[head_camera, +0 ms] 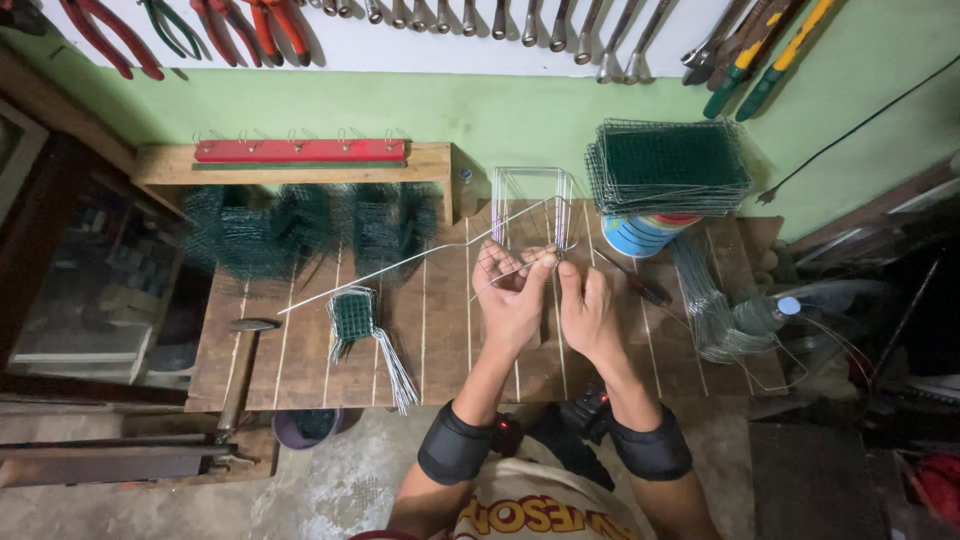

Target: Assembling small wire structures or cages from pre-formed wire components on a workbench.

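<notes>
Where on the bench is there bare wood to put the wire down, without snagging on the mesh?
Bare planks lie between the small mesh piece and the left hand, and along the front edge left of it, beside the hammer. The back is crowded with mesh rolls and wire frames; loose wire fills the right.

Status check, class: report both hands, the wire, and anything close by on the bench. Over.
Left hand and right hand both pinching the long bent wire. Wire runs out left across the wooden bench. Screwdriver lies just right of the hands.
</notes>
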